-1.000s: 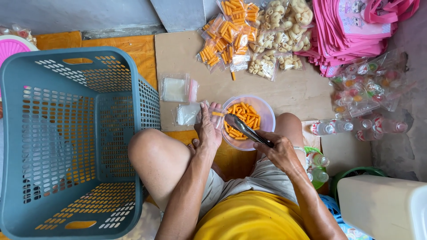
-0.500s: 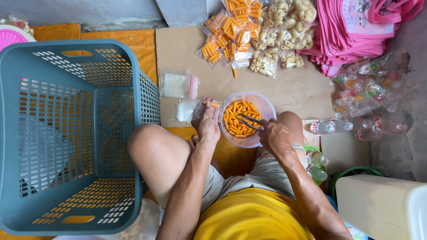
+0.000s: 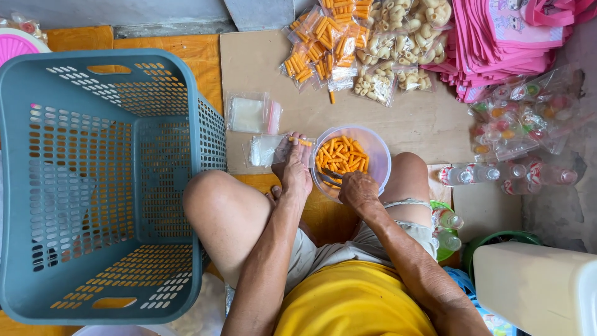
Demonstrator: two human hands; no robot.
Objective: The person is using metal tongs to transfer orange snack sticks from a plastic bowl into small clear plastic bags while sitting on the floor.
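Right hand closed around metal tongs, tips down among the orange snack sticks in the clear plastic bowl (bowl sits between the knees, on cardboard). Left hand fingers pinch a small clear bag open beside the bowl rim. Grey basket at left.

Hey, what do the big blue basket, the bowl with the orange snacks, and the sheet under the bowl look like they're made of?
The blue-grey basket looks like moulded plastic with a matte finish: its walls and floor are a regular perforated grid. The bowl seems to be thin translucent plastic, since the orange snack sticks show through its wall. The sheet looks like plain brown cardboard, flat and dull with cut edges.
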